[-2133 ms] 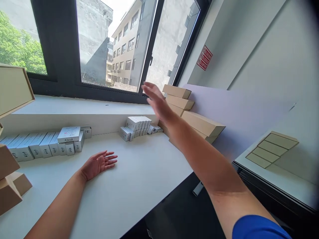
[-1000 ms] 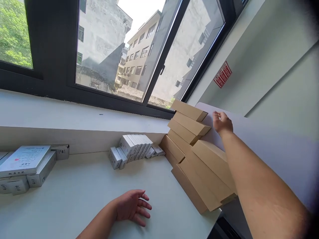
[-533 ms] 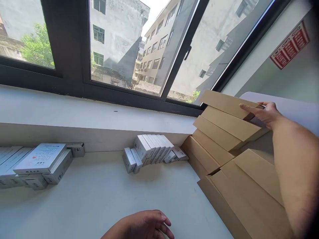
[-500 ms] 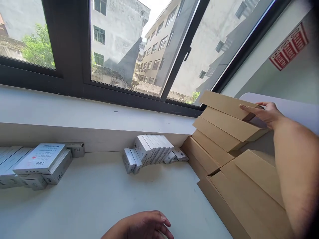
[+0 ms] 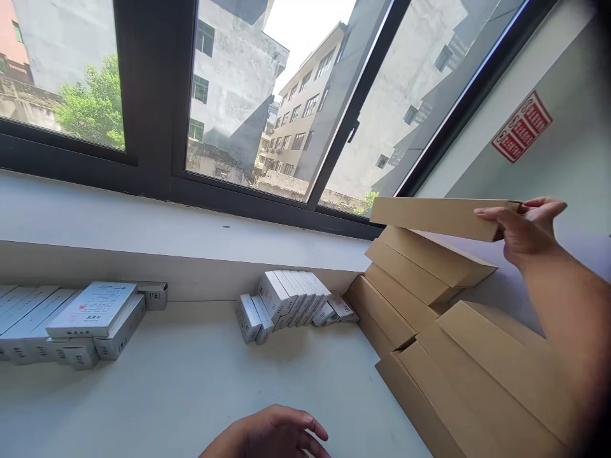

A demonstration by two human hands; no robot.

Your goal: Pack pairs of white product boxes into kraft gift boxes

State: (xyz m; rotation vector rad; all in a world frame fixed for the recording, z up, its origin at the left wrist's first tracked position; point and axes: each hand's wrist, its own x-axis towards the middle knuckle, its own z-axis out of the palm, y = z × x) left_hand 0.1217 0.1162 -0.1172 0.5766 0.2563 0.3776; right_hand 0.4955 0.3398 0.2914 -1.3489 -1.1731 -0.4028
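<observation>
Holds a brown box [image 5: 429, 216] by its end in the right hand [image 5: 529, 230], with stacked boxes [image 5: 420, 270] below-left of the grip.

I see a bare left hand [image 5: 282, 432] and wrist [image 5: 233, 443] at the frame's bottom centre; at the right, a bare right hand [image 5: 529, 234] and an uncovered forearm [image 5: 575, 312], broadening toward the blurred edge.

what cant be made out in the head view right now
All in the head view:
Left hand: lower part cut off by the bottom edge.
Cardboard box in the right hand: inside hidden by its walls.
Row of white boxes: cut off by the left edge.
Red sign: lettering too small.
</observation>
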